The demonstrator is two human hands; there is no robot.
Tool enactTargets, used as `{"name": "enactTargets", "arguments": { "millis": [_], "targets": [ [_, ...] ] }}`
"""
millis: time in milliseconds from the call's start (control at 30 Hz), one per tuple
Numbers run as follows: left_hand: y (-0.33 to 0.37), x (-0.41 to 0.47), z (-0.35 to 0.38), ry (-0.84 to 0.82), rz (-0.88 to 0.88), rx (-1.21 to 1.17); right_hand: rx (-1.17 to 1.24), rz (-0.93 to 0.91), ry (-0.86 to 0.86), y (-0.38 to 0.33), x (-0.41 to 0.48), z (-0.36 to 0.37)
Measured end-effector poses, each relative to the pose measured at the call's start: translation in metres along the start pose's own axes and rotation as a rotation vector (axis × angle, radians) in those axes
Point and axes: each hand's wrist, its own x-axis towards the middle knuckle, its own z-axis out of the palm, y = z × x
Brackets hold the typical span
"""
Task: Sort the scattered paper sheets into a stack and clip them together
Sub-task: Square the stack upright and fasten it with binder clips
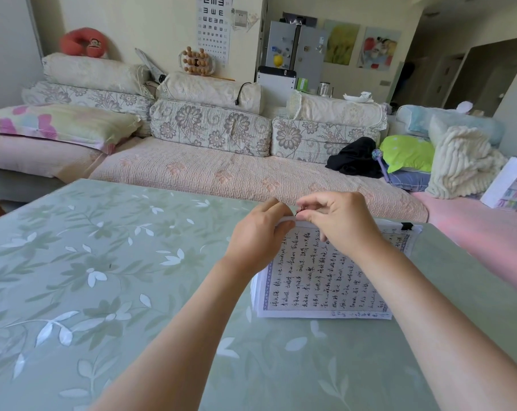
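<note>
Clipping step: left grip (258, 232) pinches far edge of white handwritten paper stack (319, 280). Right grip (340, 221) pinches small black clip (299, 214) there. Next, prob.: seat clip fully w/ edges flush.

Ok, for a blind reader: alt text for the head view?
The left hand grips the far edge of a stack of handwritten sheets on a floral table while the right hand pinches a small dark clip there; sofa behind.
</note>
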Motion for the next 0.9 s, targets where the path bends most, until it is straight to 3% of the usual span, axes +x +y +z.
{"name": "enactTargets", "arguments": {
  "millis": [67,367,700,900],
  "targets": [
    [0.001,0.0,0.0,0.002,0.004,-0.011,0.104,0.118,-0.037,0.0,0.002,-0.003],
    [0.001,0.0,0.0,-0.01,-0.008,-0.009,0.134,0.251,-0.08,0.001,0.009,-0.008],
    [-0.001,0.001,0.001,0.006,-0.002,-0.014,-0.071,-0.177,0.037,0.003,0.0,0.003],
    [-0.002,-0.001,0.003,0.036,0.039,0.013,-0.11,-0.133,-0.021,0.006,0.008,0.001]
  ]
}}
